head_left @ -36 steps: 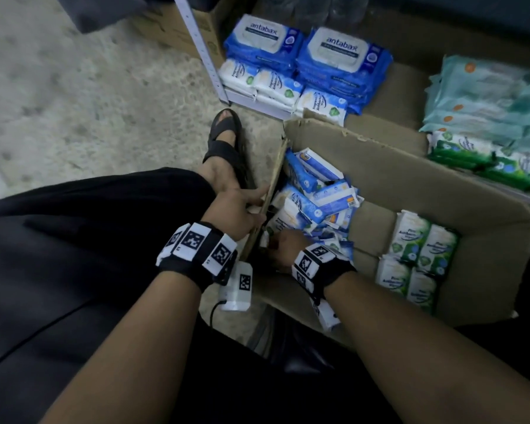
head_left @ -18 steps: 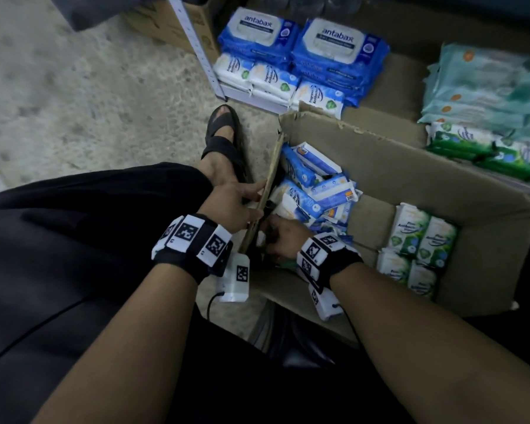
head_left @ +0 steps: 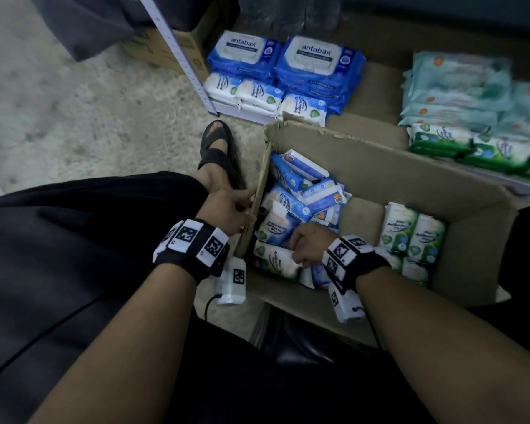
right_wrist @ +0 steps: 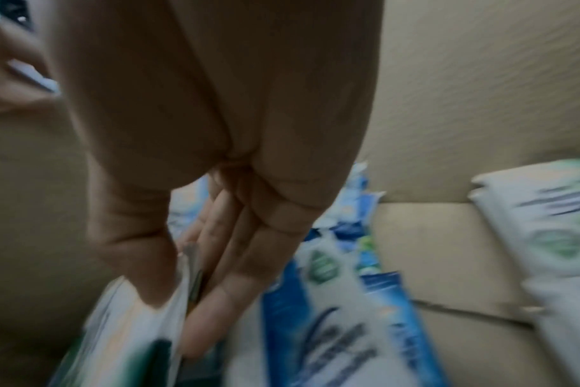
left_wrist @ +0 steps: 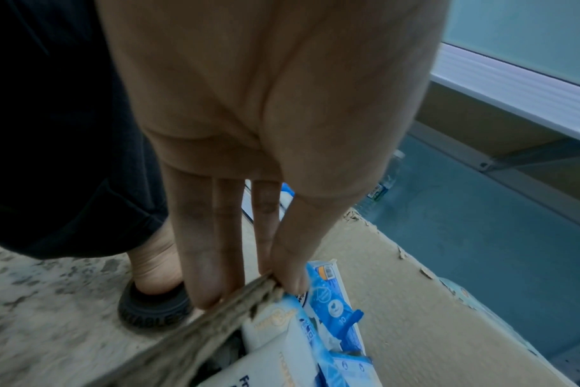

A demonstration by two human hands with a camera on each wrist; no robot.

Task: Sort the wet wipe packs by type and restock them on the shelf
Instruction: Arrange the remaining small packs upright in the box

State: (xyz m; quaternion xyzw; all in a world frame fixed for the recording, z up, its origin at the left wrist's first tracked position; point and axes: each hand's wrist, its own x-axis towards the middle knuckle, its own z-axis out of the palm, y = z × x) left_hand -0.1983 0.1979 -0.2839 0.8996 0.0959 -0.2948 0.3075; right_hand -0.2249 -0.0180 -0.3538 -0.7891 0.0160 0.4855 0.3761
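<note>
Cardboard box point(head_left: 389, 185): open on the floor point(head_left: 58, 111), set between the knees and the low shelf point(head_left: 242, 113).

Left hand point(head_left: 225, 211): pinching the box's left flap point(head_left: 259, 203), thumb on the inner face, straight fingers point(left_wrist: 212, 248) pressed together along the outer face.

Right hand point(head_left: 308, 244): inside the box at its near-left corner, thumb and fingers pinching the sealed edge of a green-and-white wipe pack point(head_left: 274, 258); wrist view blurred, print on that pack not legible there.

Loose blue-and-white wipe packs point(head_left: 303, 191): heaped in the left half of the box, tilted at mixed angles, touching one another.

Green-and-white antibacterial packs point(head_left: 412, 231): standing upright in a tidy block against the right wall of the box, apart from the heap.

Shelf stock, left end: two stacks of large blue Antabax packs point(head_left: 288, 61), with small white-and-blue packs point(head_left: 263, 94) lined up in front, touching them.

Shelf stock, right end: pale teal packs point(head_left: 459, 90) piled up, green-and-white packs point(head_left: 471, 145) in front of them.

Black sandal point(head_left: 218, 149) on foot: just beside the left flap.

Wrist bands with printed markers point(head_left: 193, 243): one on each forearm.
</note>
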